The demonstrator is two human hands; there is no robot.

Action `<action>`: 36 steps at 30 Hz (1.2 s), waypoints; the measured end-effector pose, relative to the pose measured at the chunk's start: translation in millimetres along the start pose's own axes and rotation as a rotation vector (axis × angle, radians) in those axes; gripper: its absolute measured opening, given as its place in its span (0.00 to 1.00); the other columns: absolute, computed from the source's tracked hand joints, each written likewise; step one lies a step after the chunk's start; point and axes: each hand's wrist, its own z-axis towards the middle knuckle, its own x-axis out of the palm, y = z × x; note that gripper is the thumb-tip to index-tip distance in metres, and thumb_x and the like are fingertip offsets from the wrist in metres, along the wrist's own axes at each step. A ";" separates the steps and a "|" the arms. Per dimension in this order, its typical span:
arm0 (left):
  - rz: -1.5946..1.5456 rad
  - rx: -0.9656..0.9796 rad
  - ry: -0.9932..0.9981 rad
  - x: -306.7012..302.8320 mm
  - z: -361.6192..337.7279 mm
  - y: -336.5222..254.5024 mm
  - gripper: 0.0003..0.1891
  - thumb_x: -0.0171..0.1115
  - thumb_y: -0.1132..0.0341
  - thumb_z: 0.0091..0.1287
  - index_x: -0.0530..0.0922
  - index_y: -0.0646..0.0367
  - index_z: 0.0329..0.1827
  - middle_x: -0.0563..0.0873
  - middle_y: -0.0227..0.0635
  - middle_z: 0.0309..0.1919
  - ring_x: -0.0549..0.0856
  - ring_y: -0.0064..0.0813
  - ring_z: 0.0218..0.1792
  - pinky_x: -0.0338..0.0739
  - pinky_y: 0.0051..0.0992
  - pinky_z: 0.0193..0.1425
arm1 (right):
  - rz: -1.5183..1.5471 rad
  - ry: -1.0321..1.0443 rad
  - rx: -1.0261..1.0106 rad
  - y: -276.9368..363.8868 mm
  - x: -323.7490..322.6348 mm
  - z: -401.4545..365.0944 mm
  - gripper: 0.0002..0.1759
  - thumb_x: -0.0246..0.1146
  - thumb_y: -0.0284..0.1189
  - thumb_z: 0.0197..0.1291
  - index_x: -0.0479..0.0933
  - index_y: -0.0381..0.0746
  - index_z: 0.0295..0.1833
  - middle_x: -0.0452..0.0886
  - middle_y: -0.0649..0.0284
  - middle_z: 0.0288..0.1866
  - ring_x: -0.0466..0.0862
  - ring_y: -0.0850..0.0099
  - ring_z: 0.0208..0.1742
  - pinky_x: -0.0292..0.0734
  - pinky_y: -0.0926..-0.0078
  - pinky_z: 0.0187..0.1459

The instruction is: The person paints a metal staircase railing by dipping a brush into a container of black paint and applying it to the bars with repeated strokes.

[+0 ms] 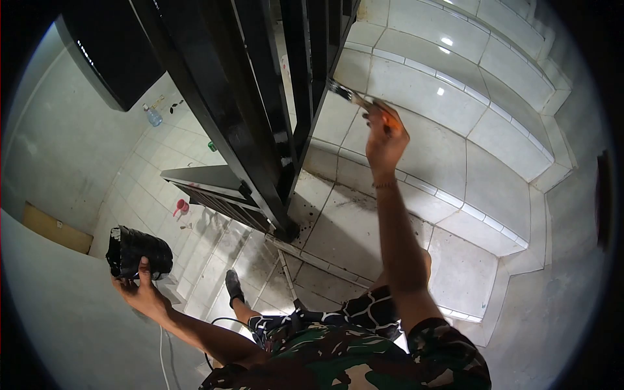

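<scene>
My right hand (389, 140) is closed round the orange handle of a paintbrush (344, 92), whose bristles are dark with black paint. The brush tip is right at the edge of the black metal railing (296, 84), near its upright bars. On the left, my left hand (144, 296) grips a paint can (140, 253) from below and the side, thumb up against its wall. Black paint coats the can's outside, and its mouth faces left and is tilted. What is inside the can is hidden from this angle.
White tiled stairs (422, 123) curve up on the right. A low gate panel (221, 195) juts left from the railing post. On the lower floor stand a pink dipper (181, 207), a plastic bottle (153, 116) and a green can (212, 147). Dark spots mark the tiles by the post.
</scene>
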 end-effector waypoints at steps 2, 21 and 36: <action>-0.041 -0.010 -0.022 1.0 -0.6 1.0 0.24 0.73 0.70 0.53 0.72 0.69 0.50 0.80 0.38 0.43 0.77 0.27 0.43 0.72 0.25 0.52 | -0.504 0.471 -0.510 15.8 10.1 22.9 0.09 0.65 0.29 0.58 0.80 0.35 0.41 0.84 0.60 0.36 0.84 0.71 0.32 0.78 0.78 0.34; -0.017 -0.025 -0.084 -2.4 -1.1 25.7 0.27 0.72 0.70 0.55 0.71 0.68 0.56 0.79 0.38 0.47 0.77 0.28 0.47 0.71 0.26 0.55 | -0.689 0.640 -1.582 94.2 106.7 153.5 0.23 0.66 0.23 0.48 0.77 0.46 0.53 0.82 0.64 0.47 0.83 0.69 0.39 0.81 0.72 0.39; 0.059 -0.001 -0.101 0.7 -4.4 40.3 0.30 0.73 0.68 0.55 0.70 0.66 0.59 0.78 0.39 0.50 0.76 0.30 0.51 0.69 0.28 0.59 | -0.795 0.907 -0.865 85.7 109.5 164.6 0.08 0.60 0.31 0.61 0.80 0.39 0.42 0.82 0.59 0.39 0.83 0.62 0.34 0.79 0.70 0.35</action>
